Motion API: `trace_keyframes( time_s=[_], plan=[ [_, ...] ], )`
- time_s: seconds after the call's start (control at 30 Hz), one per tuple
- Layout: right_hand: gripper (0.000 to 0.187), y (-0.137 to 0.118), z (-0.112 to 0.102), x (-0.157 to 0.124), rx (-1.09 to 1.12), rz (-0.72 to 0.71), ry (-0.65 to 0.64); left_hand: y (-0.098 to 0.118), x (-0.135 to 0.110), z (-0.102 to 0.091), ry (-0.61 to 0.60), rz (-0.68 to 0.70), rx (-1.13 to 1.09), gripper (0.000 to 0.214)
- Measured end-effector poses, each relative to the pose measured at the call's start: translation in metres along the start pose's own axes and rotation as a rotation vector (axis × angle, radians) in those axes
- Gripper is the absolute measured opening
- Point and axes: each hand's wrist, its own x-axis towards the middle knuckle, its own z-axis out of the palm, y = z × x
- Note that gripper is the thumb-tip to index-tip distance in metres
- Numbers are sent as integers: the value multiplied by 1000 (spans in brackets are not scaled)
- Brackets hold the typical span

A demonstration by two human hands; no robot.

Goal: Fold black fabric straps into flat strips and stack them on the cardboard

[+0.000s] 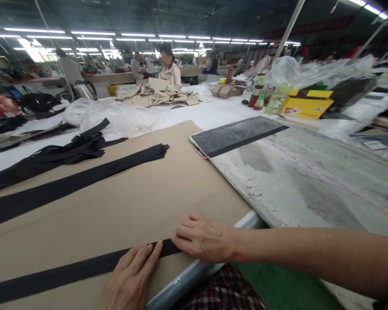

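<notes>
A long black strip (67, 271) lies flat across the tan sheet (142, 193), close to the table's near edge. My left hand (131, 271) rests on this strip with its fingers stretched out, pressing near its right end. Just to the right, my right hand (203, 239) has its fingers curled and pressed together at the strip's end, which it covers. Farther back on the sheet is a bundle of black strips (116, 170). Behind that, a looser heap of black strips (61, 150) reaches in from the left.
A worn grey board (297, 181) stands to the right, bearing a dark grey piece (233, 133) with a black band. Behind are a yellow box (307, 105), bottles (257, 94), clear plastic (116, 114) and a pile of tan pieces (158, 92). A person (173, 71) is beyond the pile.
</notes>
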Motion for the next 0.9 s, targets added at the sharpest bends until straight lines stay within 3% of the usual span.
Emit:
trace_keyframes(
  time_s=[0.37, 0.8, 0.9],
  plan=[
    [21, 5, -9, -30, -31, 36, 23, 7, 11, -3, -120, -20, 48, 77],
    [21, 9, -13, -54, -48, 71, 9, 7, 10, 3, -148, -1, 51, 77],
    [21, 9, -12, -59, -53, 78, 17, 10, 9, 5, -186, -66, 33, 78]
  ],
)
